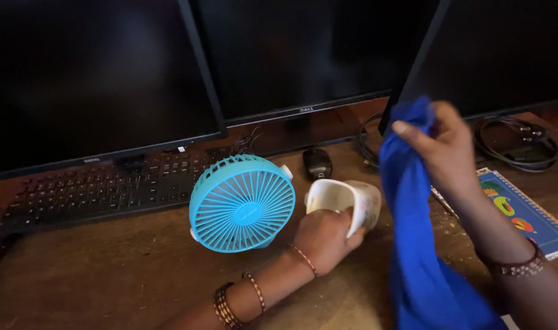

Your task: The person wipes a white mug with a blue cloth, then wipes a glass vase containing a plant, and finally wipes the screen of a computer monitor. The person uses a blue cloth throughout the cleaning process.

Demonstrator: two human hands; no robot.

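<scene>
At the frame's centre, my left hand point(324, 235) is gripping a white mug point(346, 205) tipped on its side, just right of the blue fan point(242, 203). My right hand point(441, 143) is pinching a blue cloth point(416, 244) hanging down the lower right.

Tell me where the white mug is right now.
In the head view the white mug sits near the middle of the wooden desk, tilted in the left hand, between the blue fan and the blue cloth.
</scene>
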